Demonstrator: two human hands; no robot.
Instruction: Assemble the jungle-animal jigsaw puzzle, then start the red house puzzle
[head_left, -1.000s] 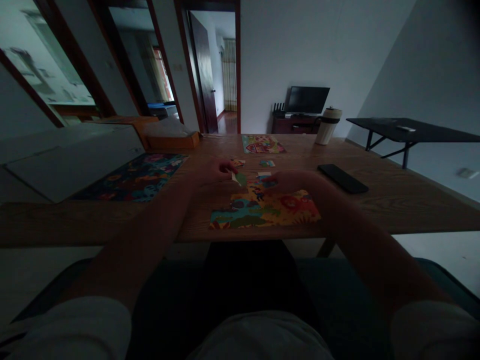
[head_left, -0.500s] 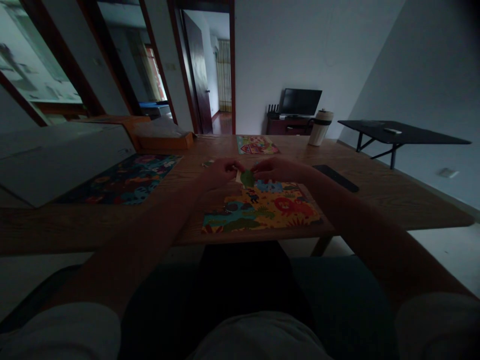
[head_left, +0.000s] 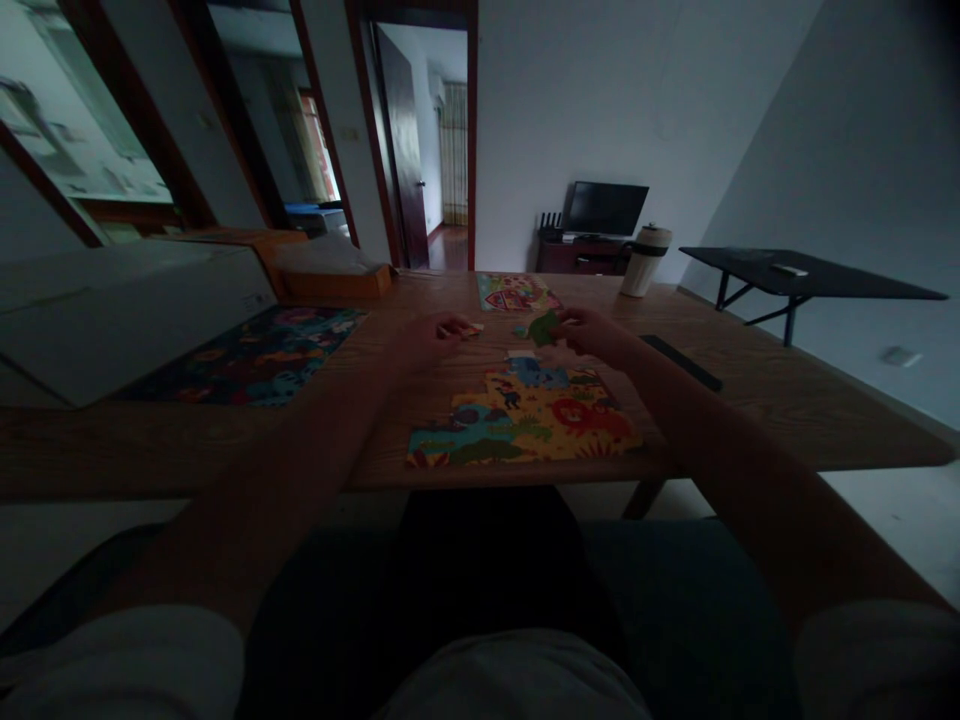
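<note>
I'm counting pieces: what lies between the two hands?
Head view: a small piece at the left hand, a bluish piece, and a green piece in the right hand.

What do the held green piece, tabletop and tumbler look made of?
Green piece: probably printed cardboard, matte; it looks thin, flat and stiff. Tabletop: wood or wood-look laminate, dull satin, showing brown grain. Tumbler: smooth pale body with a dark band, perhaps plastic or coated metal; the dim light leaves that open.

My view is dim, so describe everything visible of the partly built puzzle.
The partly built puzzle lies flat on the table, by its near edge. It looks like printed card: a red lion on orange-yellow, teal lower left, blue at top. Its upper-left outline is stepped. Neither the left hand nor the right hand touches it.
</note>
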